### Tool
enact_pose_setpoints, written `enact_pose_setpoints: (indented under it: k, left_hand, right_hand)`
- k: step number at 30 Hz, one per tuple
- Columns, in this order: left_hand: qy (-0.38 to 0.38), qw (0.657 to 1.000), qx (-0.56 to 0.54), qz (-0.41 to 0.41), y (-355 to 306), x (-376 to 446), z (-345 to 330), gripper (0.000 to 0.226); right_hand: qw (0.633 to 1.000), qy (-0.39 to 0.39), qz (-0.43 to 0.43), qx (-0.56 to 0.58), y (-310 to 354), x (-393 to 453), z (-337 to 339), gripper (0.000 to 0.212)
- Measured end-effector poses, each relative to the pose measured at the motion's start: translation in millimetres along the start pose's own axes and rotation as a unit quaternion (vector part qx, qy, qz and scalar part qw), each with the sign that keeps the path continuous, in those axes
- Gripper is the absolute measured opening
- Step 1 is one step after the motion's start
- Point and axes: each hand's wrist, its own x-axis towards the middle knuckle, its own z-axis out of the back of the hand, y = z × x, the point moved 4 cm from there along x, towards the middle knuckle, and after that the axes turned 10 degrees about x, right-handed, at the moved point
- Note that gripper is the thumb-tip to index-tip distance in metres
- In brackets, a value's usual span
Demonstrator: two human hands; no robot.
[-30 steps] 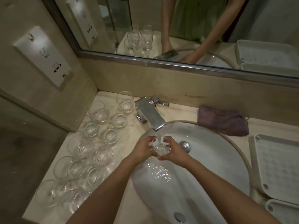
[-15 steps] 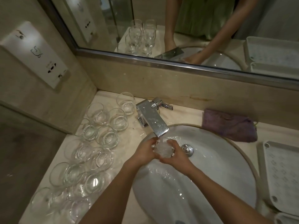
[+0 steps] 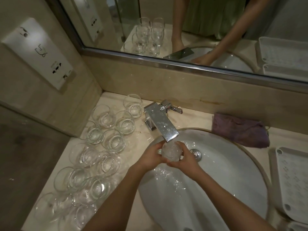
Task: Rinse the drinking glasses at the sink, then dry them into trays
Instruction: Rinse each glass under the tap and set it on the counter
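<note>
Both hands have lifted the glass closer to the tap than a second ago, so its mouth now sits right under the spout, and the clear water seen inside it then has turned to white froth. The left hand wraps the glass from the left, fingers curled round its side. The right hand cups it from the right and below, fingers also curled against it. The glass is small, clear and rounded, held over the back left part of the sink, just left of the drain plug. Water runs and ripples down the white basin beneath the hands.

More clear rounded glasses stand in rows on the left side of the countertop, from the back corner to the front edge. A purple cloth lies at the back edge, right of the tap. A white perforated tray rests along the right edge. A wall panel on the left carries sockets and small symbols; its writing is too small to read. The mirror behind the counter reflects the glasses, arms and trays.
</note>
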Motion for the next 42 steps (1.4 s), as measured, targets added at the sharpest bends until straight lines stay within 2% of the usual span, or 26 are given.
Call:
enact_pose_setpoints:
  k: [3,6,9,12,14,17,20,23,26,29,32,35,38,42]
  left_hand:
    - [0.060,0.995,-0.075,0.042,14.9,-2.6,7.5,0.063]
    - [0.083,0.990,-0.088,0.076,20.4,-5.2,6.5,0.060]
    - [0.041,0.997,-0.047,0.050,4.9,-0.9,-1.2,0.060]
    - [0.016,1.000,0.024,-0.001,-0.5,7.0,-8.0,0.071]
    - [0.025,1.000,-0.016,-0.006,-1.6,6.3,-2.1,0.064]
    - [0.055,0.993,-0.097,0.030,8.0,0.3,8.6,0.065]
    - [0.064,0.986,-0.131,0.078,18.1,-2.6,10.1,0.059]
    - [0.021,0.997,-0.055,0.046,5.6,-0.1,7.2,0.056]
    - [-0.009,1.000,0.017,-0.008,-15.4,0.0,4.8,0.060]
    - [0.014,0.999,-0.049,-0.016,-12.3,1.7,6.6,0.067]
    - [0.023,0.993,-0.108,0.031,-0.5,-2.4,10.6,0.061]
    - [0.018,0.996,-0.070,0.054,3.8,-2.9,9.1,0.043]
    - [0.009,1.000,0.000,0.020,-7.8,-4.2,6.8,0.050]
    - [0.001,0.999,0.038,-0.012,-17.2,-5.8,6.2,0.064]
  right_hand:
    - [0.998,0.014,0.004,-0.066,13.8,2.7,-4.1,0.081]
    - [0.990,0.068,-0.044,-0.116,23.8,9.5,4.1,0.080]
    - [0.995,0.067,-0.062,-0.036,15.8,5.1,12.1,0.073]
    - [0.998,0.003,-0.028,0.054,-1.1,-5.3,8.1,0.076]
    - [0.998,-0.030,-0.003,0.056,-0.9,-6.9,0.5,0.078]
    - [0.998,-0.004,0.026,-0.052,16.9,3.7,-3.5,0.076]
    - [0.988,0.066,-0.006,-0.139,31.5,14.1,2.7,0.069]
    - [0.995,0.063,-0.025,-0.069,21.1,14.0,8.8,0.071]
    - [0.999,-0.012,0.002,0.045,-0.4,1.7,3.5,0.077]
    - [0.995,-0.058,0.041,0.067,4.0,-6.5,-7.3,0.071]
    - [0.995,-0.028,0.077,-0.049,24.6,-0.4,-8.7,0.063]
    - [0.990,0.036,0.002,-0.136,27.8,10.5,1.6,0.070]
    - [0.996,0.045,-0.053,-0.063,17.6,5.7,9.1,0.072]
    - [0.998,-0.058,0.003,0.025,5.6,-12.2,-6.0,0.076]
